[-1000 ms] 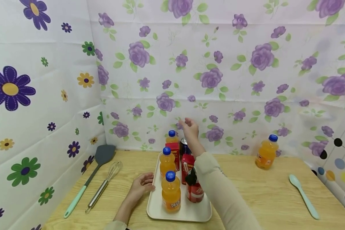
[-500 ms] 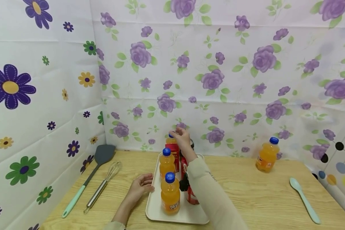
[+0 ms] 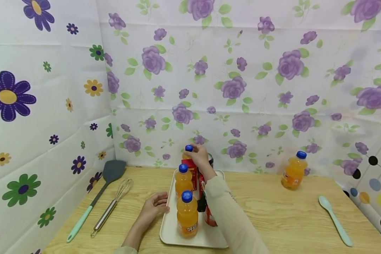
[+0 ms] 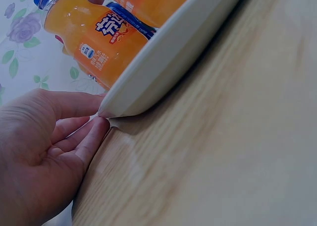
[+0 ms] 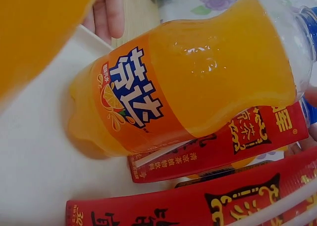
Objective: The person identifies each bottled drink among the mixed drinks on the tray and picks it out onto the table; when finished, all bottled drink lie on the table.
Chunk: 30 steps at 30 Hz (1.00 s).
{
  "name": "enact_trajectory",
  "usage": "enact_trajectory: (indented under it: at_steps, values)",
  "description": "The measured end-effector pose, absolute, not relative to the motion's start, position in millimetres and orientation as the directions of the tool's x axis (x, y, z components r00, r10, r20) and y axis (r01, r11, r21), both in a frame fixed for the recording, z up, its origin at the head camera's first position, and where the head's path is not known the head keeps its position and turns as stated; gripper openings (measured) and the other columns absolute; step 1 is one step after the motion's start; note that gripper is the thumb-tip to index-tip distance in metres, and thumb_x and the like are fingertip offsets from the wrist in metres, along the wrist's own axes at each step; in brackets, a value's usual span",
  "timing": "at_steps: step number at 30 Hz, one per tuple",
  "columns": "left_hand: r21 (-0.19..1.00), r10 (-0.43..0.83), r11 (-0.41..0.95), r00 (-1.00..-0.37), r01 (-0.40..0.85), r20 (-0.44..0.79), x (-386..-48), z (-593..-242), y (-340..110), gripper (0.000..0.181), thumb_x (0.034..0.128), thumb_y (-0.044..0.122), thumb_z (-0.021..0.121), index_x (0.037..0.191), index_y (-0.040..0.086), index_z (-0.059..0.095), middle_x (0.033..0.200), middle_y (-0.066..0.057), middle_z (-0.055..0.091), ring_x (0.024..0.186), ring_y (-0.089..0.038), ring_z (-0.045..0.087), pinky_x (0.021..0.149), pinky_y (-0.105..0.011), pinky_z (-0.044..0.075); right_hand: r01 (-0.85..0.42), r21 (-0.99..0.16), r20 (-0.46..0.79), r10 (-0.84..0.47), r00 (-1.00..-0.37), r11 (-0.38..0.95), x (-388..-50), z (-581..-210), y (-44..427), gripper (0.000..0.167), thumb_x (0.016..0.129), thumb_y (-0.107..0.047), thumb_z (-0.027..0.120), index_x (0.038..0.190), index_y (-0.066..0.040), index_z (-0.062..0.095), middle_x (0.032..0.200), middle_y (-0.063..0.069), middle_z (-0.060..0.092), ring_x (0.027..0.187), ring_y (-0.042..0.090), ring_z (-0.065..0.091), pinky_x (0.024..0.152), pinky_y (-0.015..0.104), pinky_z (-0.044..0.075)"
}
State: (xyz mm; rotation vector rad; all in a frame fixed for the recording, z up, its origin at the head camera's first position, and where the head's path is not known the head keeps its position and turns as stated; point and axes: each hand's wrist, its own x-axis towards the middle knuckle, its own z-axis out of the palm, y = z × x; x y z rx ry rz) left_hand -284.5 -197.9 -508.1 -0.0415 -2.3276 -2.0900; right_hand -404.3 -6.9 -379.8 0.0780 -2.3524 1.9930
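My left hand [image 3: 152, 210] is at the left side of a cream tray [image 3: 169, 237]; in the left wrist view its thumb and finger pinch the tray's rim [image 4: 148, 72]. Three orange soda bottles with blue caps stand in a row on the tray: a front bottle [image 3: 187, 217], a middle bottle [image 3: 183, 181] and a back bottle [image 3: 185, 156]. My right hand [image 3: 201, 158] reaches over the tray and grips the back bottle near its cap, partly hidden. Beside the bottles are red drink cartons [image 5: 213, 159], a red can [image 3: 210, 218] and a dark can [image 3: 211, 161], mostly behind my right arm.
A spatula [image 3: 92, 204] and a whisk [image 3: 112, 208] lie on the table left of the tray. Another orange soda bottle [image 3: 294, 171] stands at the back right, with a pale green spoon [image 3: 336, 220] nearer. A flowered sheet [image 3: 251, 116] hangs behind the table.
My right hand has come down and left from above the dark can to the back bottle, and its fingers have closed near the cap. My left hand stays at the tray's edge.
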Motion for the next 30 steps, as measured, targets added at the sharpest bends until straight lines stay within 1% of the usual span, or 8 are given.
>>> enact_trajectory:
  at_steps: [6,13,18,26,30]
  values:
    - [0.996,-0.007,0.092,-1.0,0.014,0.015,-282.0,-508.8,-198.0,0.061,0.075,-0.016,0.068,0.133,-0.012,0.049,0.131,-0.031,0.056,0.112,-0.029,0.061,0.086,-0.022,0.057,-0.073,-0.981,0.073,-0.009,-0.997,0.182,-403.8,-382.4,-7.1,0.048,0.089,-0.014,0.07,0.133,-0.004,0.057,0.135,0.018,0.06,0.128,0.034,0.053,0.113,0.044,0.042]
    - [0.996,0.016,0.086,-1.0,0.022,0.02,-281.0,-509.1,-196.6,0.061,0.076,-0.015,0.068,0.133,-0.013,0.048,0.131,-0.033,0.054,0.112,-0.029,0.061,0.086,-0.02,0.056,-0.09,-0.975,0.093,0.005,-0.996,0.202,-404.4,-385.0,-5.3,0.042,0.09,-0.014,0.069,0.13,-0.004,0.061,0.132,0.017,0.062,0.125,0.033,0.055,0.111,0.044,0.044]
    - [0.996,0.014,0.093,-1.0,0.016,0.015,-281.4,-509.0,-196.3,0.061,0.0766,-0.015,0.068,0.134,-0.013,0.048,0.132,-0.032,0.054,0.113,-0.03,0.06,0.084,-0.018,0.056,-0.088,-0.974,0.093,0.018,-0.995,0.207,-404.7,-384.2,-5.0,0.041,0.09,-0.015,0.069,0.129,-0.006,0.062,0.13,0.016,0.063,0.122,0.031,0.057,0.109,0.043,0.046]
    - [0.994,0.008,0.107,-1.0,0.024,0.024,-283.3,-507.3,-197.1,0.061,0.0767,-0.014,0.07,0.134,-0.013,0.048,0.131,-0.032,0.055,0.113,-0.03,0.061,0.085,-0.02,0.056,-0.077,-0.975,0.09,0.057,-0.994,0.21,-405.7,-380.3,-7.0,0.039,0.089,-0.014,0.07,0.127,-0.007,0.065,0.126,0.015,0.066,0.118,0.03,0.059,0.107,0.042,0.048]
    - [0.994,0.007,0.101,-1.0,0.028,0.028,-283.2,-506.0,-196.6,0.06,0.0769,-0.014,0.069,0.133,-0.013,0.048,0.131,-0.032,0.055,0.111,-0.028,0.061,0.083,-0.019,0.056,-0.078,-0.978,0.095,0.081,-0.992,0.193,-404.4,-378.1,-6.2,0.04,0.088,-0.016,0.071,0.126,-0.007,0.066,0.127,0.015,0.066,0.12,0.03,0.059,0.107,0.042,0.048]
